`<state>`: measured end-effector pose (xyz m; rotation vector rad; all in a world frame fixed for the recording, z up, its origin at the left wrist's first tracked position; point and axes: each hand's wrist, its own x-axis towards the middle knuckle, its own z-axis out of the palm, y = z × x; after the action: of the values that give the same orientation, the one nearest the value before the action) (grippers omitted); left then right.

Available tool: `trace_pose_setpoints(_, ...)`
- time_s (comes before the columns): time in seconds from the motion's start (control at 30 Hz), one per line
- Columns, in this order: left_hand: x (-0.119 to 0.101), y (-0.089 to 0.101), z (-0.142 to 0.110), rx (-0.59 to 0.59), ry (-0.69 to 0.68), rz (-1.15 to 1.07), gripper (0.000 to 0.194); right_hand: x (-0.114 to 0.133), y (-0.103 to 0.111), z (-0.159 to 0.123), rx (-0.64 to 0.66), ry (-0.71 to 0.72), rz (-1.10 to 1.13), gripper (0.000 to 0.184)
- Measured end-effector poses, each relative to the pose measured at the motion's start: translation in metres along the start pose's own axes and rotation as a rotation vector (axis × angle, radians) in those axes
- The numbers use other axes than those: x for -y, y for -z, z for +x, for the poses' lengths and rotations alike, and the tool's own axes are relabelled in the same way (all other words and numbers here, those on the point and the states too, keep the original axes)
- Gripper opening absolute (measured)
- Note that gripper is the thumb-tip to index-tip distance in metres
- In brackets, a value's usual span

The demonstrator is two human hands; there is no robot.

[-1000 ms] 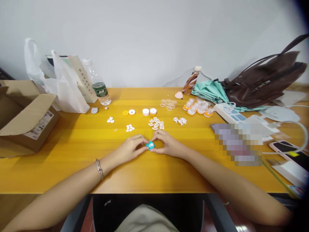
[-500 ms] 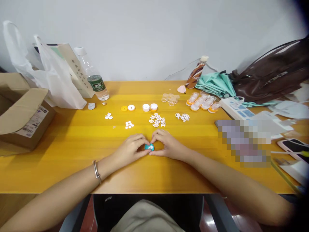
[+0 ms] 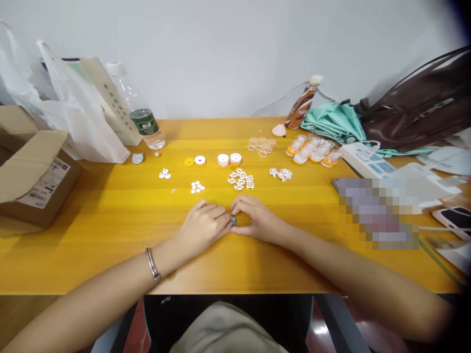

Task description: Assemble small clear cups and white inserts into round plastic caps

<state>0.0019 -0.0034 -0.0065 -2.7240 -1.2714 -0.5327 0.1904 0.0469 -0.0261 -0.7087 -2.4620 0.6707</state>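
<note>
Between my two hands is a small teal disc (image 3: pixel 234 220), mostly covered by my fingers. My left hand (image 3: pixel 206 223) is closed against its left side, fingers lying over its face. Thumb and fingertips of my right hand (image 3: pixel 255 219) pinch its edge from the right. Just beyond my hands lie several small white round pieces (image 3: pixel 197 187) and a cluster of white openwork plastic parts (image 3: pixel 241 179). Farther back stand white round cases (image 3: pixel 222 160), near a yellow ring (image 3: pixel 189 161) and a white ring (image 3: pixel 199 160).
Clear rings (image 3: pixel 262 145) and several orange-based clear pieces (image 3: pixel 311 149) sit toward the back right. A cardboard box (image 3: pixel 47 191) and water bottle (image 3: pixel 147 122) stand left. On the right are a brown bottle (image 3: pixel 302 105), a bag (image 3: pixel 423 108) and a power strip (image 3: pixel 368 159).
My left hand has rolled over the teal disc, and its fingers now cover most of the face that showed before. The view has shifted slightly.
</note>
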Motion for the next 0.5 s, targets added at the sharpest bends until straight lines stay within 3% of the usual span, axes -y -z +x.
trace_pose_setpoints(0.13, -0.0007, 0.0015, 0.0022, -0.012, -0.048, 0.076, 0.029, -0.0014, -0.0013, 0.0001, -0.013, -0.010, 0.002, 0.023)
trace_pose_setpoints(0.5, -0.0042, 0.0028, 0.0015, 0.000, 0.007, 0.063, 0.022, 0.0046, -0.0002, 0.0011, 0.002, 0.005, -0.025, 0.019)
